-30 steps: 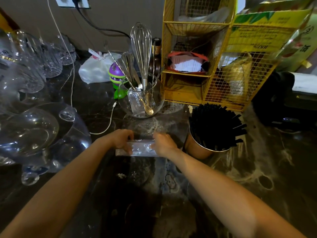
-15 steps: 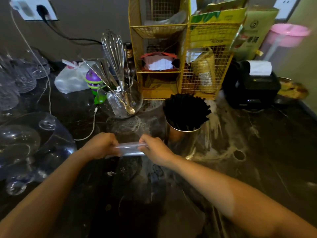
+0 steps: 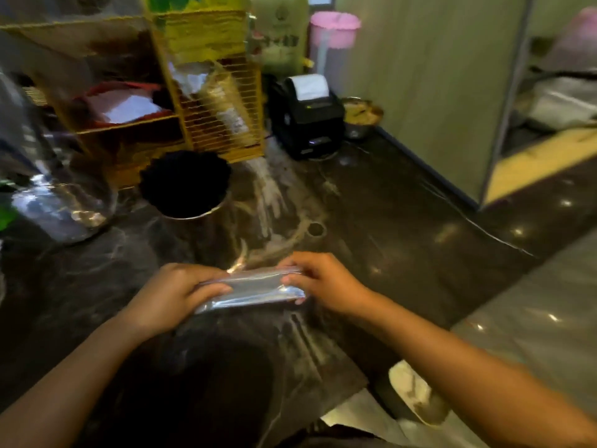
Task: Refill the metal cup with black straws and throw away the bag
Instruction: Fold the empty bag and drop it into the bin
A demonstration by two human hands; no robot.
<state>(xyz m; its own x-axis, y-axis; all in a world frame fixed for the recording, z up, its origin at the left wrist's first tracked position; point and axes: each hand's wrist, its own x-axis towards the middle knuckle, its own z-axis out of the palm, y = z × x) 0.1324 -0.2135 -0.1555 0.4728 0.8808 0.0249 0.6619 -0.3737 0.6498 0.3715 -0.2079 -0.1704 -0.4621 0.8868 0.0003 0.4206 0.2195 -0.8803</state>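
Observation:
A clear plastic bag (image 3: 255, 287), folded into a flat strip, is held just above the dark marble counter (image 3: 371, 227). My left hand (image 3: 176, 294) grips its left end and my right hand (image 3: 318, 281) pinches its right end. Behind the bag stands the metal cup (image 3: 200, 221), packed full of black straws (image 3: 185, 181). The picture is blurred by motion.
A yellow wire rack (image 3: 181, 101) stands behind the cup, with a black receipt printer (image 3: 307, 114) and a metal bowl (image 3: 361, 116) to its right. A glass bowl (image 3: 61, 211) sits at the left. The counter's edge drops off at the lower right to a grey floor (image 3: 533, 312).
The view has swung to the right, so the cup and rack now sit left of centre. Both hands still hold the bag, now folded narrower and carried to the right of the cup.

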